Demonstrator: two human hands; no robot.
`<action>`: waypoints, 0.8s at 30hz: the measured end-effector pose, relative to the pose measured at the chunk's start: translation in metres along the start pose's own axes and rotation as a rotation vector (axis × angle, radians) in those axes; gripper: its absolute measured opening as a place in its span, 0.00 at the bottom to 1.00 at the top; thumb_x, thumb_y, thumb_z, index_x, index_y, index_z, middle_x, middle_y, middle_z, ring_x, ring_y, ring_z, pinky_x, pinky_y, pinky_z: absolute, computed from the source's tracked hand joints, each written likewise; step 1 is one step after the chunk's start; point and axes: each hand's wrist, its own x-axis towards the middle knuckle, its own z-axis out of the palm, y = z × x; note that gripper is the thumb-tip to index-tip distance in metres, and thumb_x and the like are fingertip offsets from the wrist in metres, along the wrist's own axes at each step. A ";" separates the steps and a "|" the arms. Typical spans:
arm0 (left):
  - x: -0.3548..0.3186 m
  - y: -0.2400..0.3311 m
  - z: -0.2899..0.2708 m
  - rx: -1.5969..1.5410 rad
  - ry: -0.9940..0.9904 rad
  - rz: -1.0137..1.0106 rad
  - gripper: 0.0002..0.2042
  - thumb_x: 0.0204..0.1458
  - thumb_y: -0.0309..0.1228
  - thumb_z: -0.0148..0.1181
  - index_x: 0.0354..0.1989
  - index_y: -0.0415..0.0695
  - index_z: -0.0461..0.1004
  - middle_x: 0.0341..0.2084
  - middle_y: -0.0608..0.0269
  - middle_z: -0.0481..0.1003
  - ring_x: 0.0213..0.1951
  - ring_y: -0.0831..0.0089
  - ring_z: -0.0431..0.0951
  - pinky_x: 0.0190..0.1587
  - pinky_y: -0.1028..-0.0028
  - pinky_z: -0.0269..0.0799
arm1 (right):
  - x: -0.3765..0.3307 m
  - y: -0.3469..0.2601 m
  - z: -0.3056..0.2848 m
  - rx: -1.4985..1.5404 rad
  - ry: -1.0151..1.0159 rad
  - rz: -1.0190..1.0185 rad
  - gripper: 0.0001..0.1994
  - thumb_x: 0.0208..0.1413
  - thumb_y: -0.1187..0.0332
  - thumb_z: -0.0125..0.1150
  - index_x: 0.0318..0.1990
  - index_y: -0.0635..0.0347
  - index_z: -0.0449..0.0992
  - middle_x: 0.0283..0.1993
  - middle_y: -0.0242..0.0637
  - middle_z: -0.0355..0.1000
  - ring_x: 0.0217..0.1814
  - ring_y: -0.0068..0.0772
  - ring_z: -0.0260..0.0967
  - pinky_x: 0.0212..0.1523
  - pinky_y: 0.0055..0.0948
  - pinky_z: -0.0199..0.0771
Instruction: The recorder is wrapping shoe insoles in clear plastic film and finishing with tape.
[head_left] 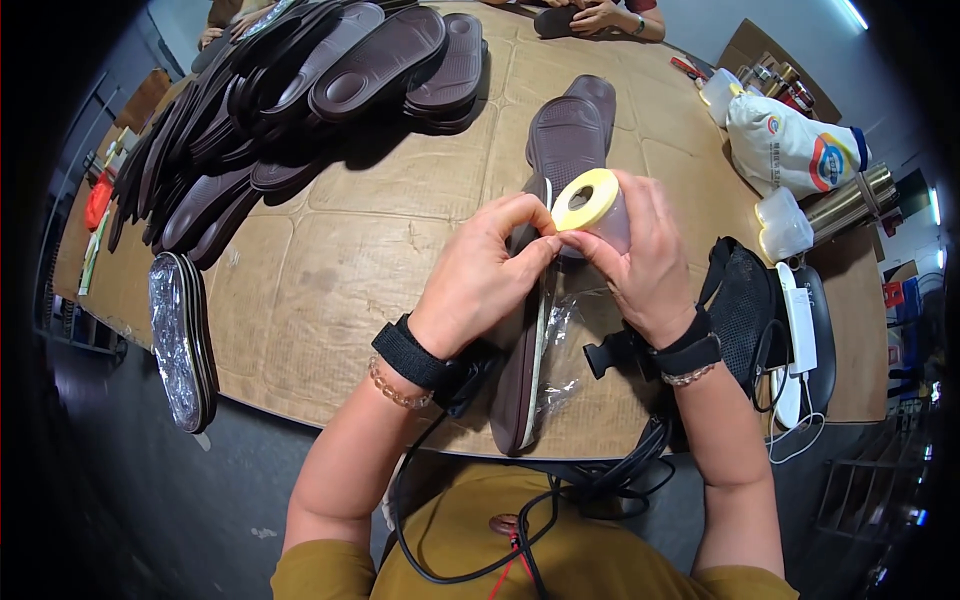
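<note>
Yellow tape roll is sitting up in the right hand, fingers curled round its clear core, just above the middle of the worktop. Left hand is pinching together at thumb and forefinger right beside the roll's near-left edge, apparently nipping the tape end, though the end itself is too small to make out. Both hands are hovering over a dark brown shoe sole that is lying on edge, running from the near rim of the worktop toward the far side, its pale edge strip showing. A second brown sole is lying flat just beyond the hands. A crumpled clear plastic wrapper is resting on the worktop under the right wrist. At far left a large heap of brown soles is spreading across the cardboard-coloured surface, and a small stack of plastic-wrapped soles is overhanging the near-left edge. To the right, a black mesh pouch, a white charger with cable, a white printed bag and a metal flask are lying together. Another person's hands are working at the far edge.
</note>
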 end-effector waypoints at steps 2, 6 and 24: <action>-0.001 0.004 -0.001 0.019 0.008 -0.001 0.05 0.67 0.27 0.63 0.41 0.39 0.74 0.34 0.71 0.74 0.38 0.84 0.73 0.40 0.78 0.73 | -0.001 0.001 0.001 0.078 -0.037 0.056 0.34 0.55 0.51 0.76 0.60 0.66 0.71 0.50 0.51 0.72 0.51 0.57 0.73 0.50 0.45 0.75; -0.003 0.008 -0.002 0.033 0.019 -0.007 0.06 0.67 0.28 0.62 0.41 0.38 0.74 0.32 0.71 0.74 0.36 0.84 0.73 0.38 0.78 0.72 | -0.002 -0.001 0.008 0.265 -0.085 0.195 0.30 0.62 0.48 0.70 0.57 0.66 0.73 0.47 0.52 0.73 0.49 0.59 0.75 0.49 0.45 0.75; -0.007 0.006 -0.002 0.062 0.066 0.023 0.06 0.65 0.27 0.61 0.41 0.37 0.73 0.33 0.68 0.73 0.34 0.82 0.72 0.39 0.77 0.73 | 0.009 0.007 0.017 0.997 -0.090 0.716 0.27 0.70 0.42 0.60 0.48 0.64 0.75 0.37 0.30 0.76 0.34 0.16 0.71 0.35 0.21 0.75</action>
